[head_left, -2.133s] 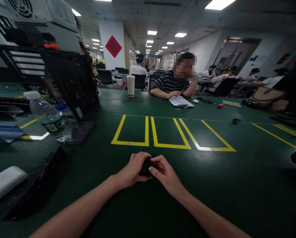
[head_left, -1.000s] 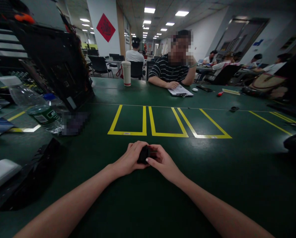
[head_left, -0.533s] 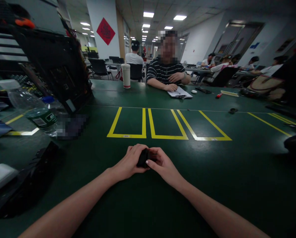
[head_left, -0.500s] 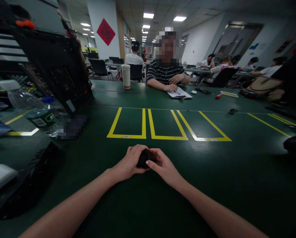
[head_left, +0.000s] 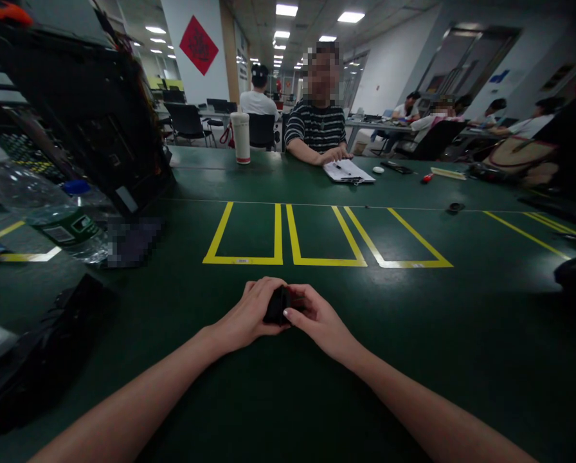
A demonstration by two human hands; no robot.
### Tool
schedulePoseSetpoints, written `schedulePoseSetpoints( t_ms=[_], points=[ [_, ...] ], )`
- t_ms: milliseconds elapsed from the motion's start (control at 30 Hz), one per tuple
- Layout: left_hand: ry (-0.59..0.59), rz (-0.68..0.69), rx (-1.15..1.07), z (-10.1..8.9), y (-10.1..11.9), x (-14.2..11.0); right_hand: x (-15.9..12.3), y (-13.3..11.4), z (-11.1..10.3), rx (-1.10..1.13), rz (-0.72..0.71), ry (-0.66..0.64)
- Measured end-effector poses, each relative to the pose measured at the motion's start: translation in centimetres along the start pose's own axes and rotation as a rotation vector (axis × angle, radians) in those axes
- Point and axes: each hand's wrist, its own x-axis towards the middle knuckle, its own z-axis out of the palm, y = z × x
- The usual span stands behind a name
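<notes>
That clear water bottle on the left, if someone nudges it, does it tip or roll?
The water bottle leans in the wide-angle view, so its true stance is unclear. It looks tall, narrow and partly full, so a nudge near the cap probably tips it. Its round, thin plastic body would likely roll and dent on the green table.

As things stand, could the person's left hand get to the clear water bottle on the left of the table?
Probably yes, once it lets go. The left hand shares a grip on a small black object with the right hand. Bare green table lies between it and the water bottle, though it looks a long stretch.
</notes>
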Motion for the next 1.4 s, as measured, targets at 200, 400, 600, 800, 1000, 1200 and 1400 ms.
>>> schedulePoseSetpoints(
  t_ms=[200,400,600,800,1000,1200,1400],
  points=[
    [-0.009,0.004,0.022,-0.04,0.03,0.18,-0.04,0.28,-0.05,-0.03,-0.083,-0.019],
    [0.007,0.031,0.031,0.03,-0.03,0.27,0.21,0.48,0.03,0.018,-0.039,0.013],
    [0.001,0.031,0.038,0.01,-0.05,0.3,-0.04,0.11,-0.22,-0.039,-0.057,-0.034],
    [0.0,0.032,0.026,-0.02,0.04,0.29,0.0,0.47,0.07,0.036,-0.055,-0.006],
    [0.0,0.013,0.012,-0.14,0.23,0.08,0.01,0.3,-0.14,-0.004,-0.029,-0.024],
    [-0.004,0.004,0.028,-0.13,0.26,0.08,-0.16,0.29,0.11,0.019,-0.101,-0.021],
    [0.02,0.037,0.028,0.06,0.2,-0.04,-0.02,0.29,0.29,-0.012,-0.042,0.011]
  ],
)
